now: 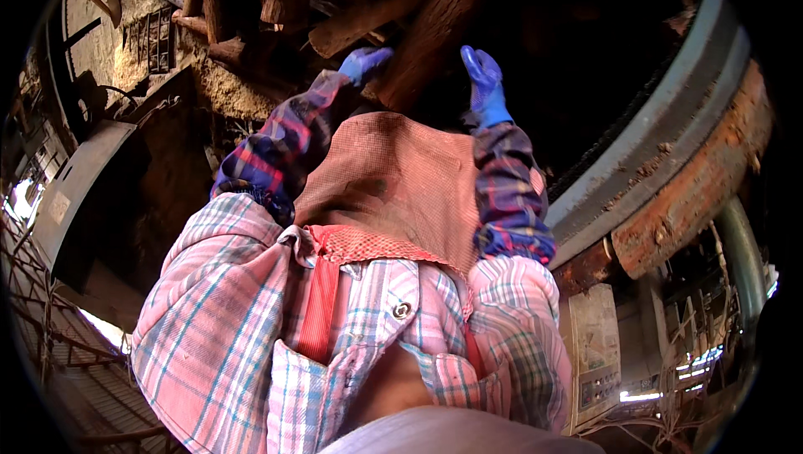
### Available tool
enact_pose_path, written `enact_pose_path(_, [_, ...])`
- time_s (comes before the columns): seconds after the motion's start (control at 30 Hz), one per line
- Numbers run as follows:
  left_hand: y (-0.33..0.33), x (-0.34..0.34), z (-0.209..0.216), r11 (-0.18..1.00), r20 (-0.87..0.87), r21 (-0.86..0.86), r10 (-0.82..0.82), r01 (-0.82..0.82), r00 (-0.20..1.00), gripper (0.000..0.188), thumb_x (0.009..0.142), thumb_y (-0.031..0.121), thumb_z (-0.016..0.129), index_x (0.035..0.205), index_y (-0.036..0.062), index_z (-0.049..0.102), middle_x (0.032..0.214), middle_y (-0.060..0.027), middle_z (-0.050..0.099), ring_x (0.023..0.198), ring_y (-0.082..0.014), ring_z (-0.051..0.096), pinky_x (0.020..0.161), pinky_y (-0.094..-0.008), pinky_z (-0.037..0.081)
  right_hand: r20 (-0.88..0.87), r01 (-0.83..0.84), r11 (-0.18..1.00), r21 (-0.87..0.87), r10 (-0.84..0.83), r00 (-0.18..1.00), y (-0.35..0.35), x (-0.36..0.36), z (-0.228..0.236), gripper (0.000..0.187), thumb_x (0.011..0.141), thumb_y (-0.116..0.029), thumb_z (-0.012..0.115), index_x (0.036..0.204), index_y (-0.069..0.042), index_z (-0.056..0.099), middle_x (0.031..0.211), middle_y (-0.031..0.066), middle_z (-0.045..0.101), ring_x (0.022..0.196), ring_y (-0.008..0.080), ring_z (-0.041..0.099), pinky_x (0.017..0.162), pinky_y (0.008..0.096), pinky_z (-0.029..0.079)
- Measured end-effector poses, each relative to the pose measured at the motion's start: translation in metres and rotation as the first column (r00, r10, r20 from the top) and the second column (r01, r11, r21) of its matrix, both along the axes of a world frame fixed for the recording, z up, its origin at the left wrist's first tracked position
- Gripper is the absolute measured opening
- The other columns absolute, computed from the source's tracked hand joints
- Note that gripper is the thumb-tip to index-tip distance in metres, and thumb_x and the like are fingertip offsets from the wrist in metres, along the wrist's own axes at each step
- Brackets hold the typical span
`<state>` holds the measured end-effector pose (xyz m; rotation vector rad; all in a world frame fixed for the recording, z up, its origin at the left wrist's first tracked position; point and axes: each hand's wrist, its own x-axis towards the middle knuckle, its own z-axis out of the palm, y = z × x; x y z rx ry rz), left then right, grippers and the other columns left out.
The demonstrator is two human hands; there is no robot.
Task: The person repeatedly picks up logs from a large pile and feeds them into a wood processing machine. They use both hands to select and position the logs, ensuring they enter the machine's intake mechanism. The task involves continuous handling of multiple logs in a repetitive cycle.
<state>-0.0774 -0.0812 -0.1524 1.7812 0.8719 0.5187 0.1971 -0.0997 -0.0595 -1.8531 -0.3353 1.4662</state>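
Observation:
A thick brown log (439,28) slants from the top of the view down toward my apron, its near end between my two hands. My left hand (362,64), in a blue glove, lies by the log's left side. Its fingers reach toward the bark; I cannot tell whether they touch it. To the right of the log, my right hand (483,84) in a matching blue glove is raised with its fingers stretched, apart from the log. Nothing shows in that hand. Dark shadow hides what lies under and between the hands.
More cut logs (368,23) lie piled at the far left. A curved grey metal beam (652,132) with a rough plank (694,178) runs along the right. A metal panel (79,182) stands at the left. My reddish apron (393,186) hangs in front of me.

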Motion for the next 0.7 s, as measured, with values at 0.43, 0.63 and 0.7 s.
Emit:
enact_pose_path(0.43, [0.062, 0.072, -0.059, 0.282, -0.301, -0.878, 0.304, -0.387, 0.904, 0.044, 0.097, 0.041, 0.043, 0.122, 0.0078, 0.057, 0.112, -0.0026, 0.061, 0.101, -0.0145, 0.055, 0.089, -0.0296, 0.042, -0.32, 0.219, 0.975, -0.033, -0.218, 0.922, 0.016, -0.035, -0.087, 0.063, 0.086, -0.043, 0.063, 0.128, 0.002, 0.048, 0.125, 0.0165, 0.052, 0.111, 0.022, 0.05, 0.095, 0.0328, 0.041])
enact_pose_path(0.63, [0.039, 0.05, 0.036, -0.321, -0.336, -0.936, 0.701, -0.142, 0.629, 0.054, 0.093, 0.05, 0.046, 0.123, 0.0071, 0.057, 0.121, -0.0055, 0.06, 0.111, -0.0173, 0.055, 0.1, -0.0315, 0.039, -0.217, 0.306, 0.943, 0.134, -0.273, 0.937, -0.046, -0.103, -0.001, 0.064, 0.084, -0.02, 0.069, 0.135, -0.001, 0.034, 0.115, 0.0083, 0.053, 0.102, 0.0167, 0.053, 0.09, 0.0284, 0.044])
enact_pose_path(0.7, [0.036, 0.05, 0.072, 0.241, -0.078, -0.934, 0.585, -0.265, 0.807, 0.051, 0.094, 0.045, 0.045, 0.127, 0.0076, 0.054, 0.127, -0.0053, 0.056, 0.119, -0.0169, 0.049, 0.104, -0.0337, 0.035, -0.188, 0.321, 0.932, 0.168, -0.289, 0.939, -0.059, -0.135, 0.018, 0.08, 0.081, -0.019, 0.072, 0.141, -0.002, 0.022, 0.122, 0.0104, 0.048, 0.104, 0.0178, 0.052, 0.09, 0.0307, 0.046])
